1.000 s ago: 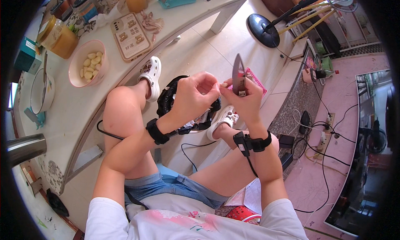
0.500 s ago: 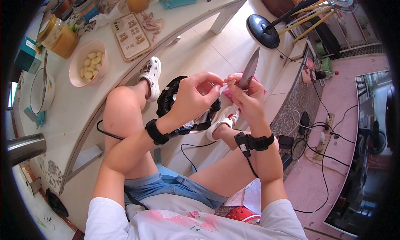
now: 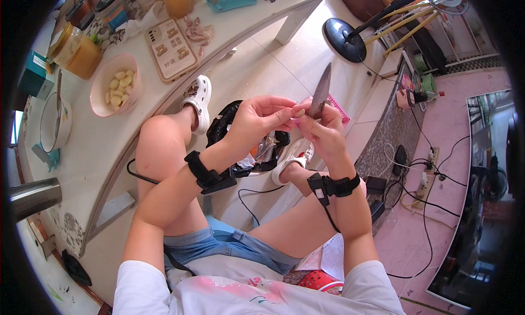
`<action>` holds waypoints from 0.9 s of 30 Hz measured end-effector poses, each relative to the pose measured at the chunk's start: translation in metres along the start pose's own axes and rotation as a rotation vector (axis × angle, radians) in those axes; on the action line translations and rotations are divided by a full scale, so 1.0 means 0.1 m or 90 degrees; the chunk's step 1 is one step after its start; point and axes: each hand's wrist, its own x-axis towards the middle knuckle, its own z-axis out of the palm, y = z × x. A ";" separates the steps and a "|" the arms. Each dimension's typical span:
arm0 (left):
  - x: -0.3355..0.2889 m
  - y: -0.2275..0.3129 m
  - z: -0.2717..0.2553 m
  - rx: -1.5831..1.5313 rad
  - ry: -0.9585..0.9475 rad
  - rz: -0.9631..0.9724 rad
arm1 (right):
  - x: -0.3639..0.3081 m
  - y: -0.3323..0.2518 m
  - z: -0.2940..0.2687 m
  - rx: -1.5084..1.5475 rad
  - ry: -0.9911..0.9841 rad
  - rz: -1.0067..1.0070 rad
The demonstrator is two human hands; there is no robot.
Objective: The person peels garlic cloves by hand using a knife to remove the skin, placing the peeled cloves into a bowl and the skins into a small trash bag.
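My right hand (image 3: 328,131) is closed around a knife (image 3: 321,91), its pointed blade standing up past the fingers. Between my fingertips is a small pale garlic clove (image 3: 298,113), partly covered by them. My left hand (image 3: 262,115) pinches at this clove from the left, thumb and forefinger together, touching the right hand's fingertips. Below both hands stands a bin lined with a black bag (image 3: 219,126), with scraps and peel inside. On the table to the left, a pink bowl (image 3: 94,96) holds several peeled cloves (image 3: 121,86).
The white table (image 3: 131,126) curves along my left side, bearing a phone (image 3: 170,49), a white enamel bowl (image 3: 46,130) and a jar (image 3: 82,55). A pink basket rim (image 3: 340,108) shows behind my right hand. A fan base (image 3: 343,40), cables (image 3: 421,192) and a screen (image 3: 476,205) lie rightward.
My left thumb and forefinger have come together on the clove; the white peel strip between my hands no longer shows. The knife has tipped slightly left and more upright.
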 end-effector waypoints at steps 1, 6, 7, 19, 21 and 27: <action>0.01 -0.01 -0.01 -0.002 -0.003 0.004 | 0.00 -0.01 0.00 0.001 0.001 -0.002; 0.02 -0.02 -0.03 0.007 -0.003 0.020 | -0.01 -0.11 0.16 -0.117 0.054 -0.015; 0.03 -0.02 -0.02 0.020 0.011 0.035 | -0.01 -0.09 0.14 -0.113 0.059 -0.020; 0.03 -0.08 0.04 0.205 0.087 0.151 | -0.06 -0.14 0.07 -0.541 0.106 -0.187; 0.03 -0.08 0.04 0.211 0.082 0.166 | -0.06 -0.13 0.06 -0.583 0.095 -0.215; 0.03 -0.10 0.01 0.264 0.079 0.180 | -0.06 -0.16 0.06 -0.593 0.080 -0.197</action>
